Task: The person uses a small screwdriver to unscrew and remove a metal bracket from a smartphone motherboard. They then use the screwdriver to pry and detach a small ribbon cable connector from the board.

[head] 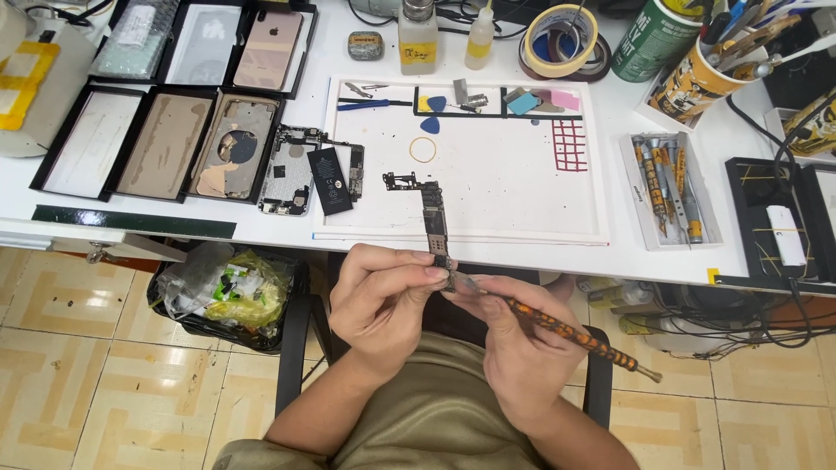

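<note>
Over the lap, the right hand [514,348] grips an orange-handled tool [566,329] against a logic board [433,222] pinched in the left hand [383,305], just off the white mat [488,187]; a slip could gouge its components.

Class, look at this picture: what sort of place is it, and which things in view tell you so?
Most likely a phone repair workbench. An opened phone lies on the white table, a tray of screwdrivers sits nearby, and the left hand holds a circuit board.
</note>
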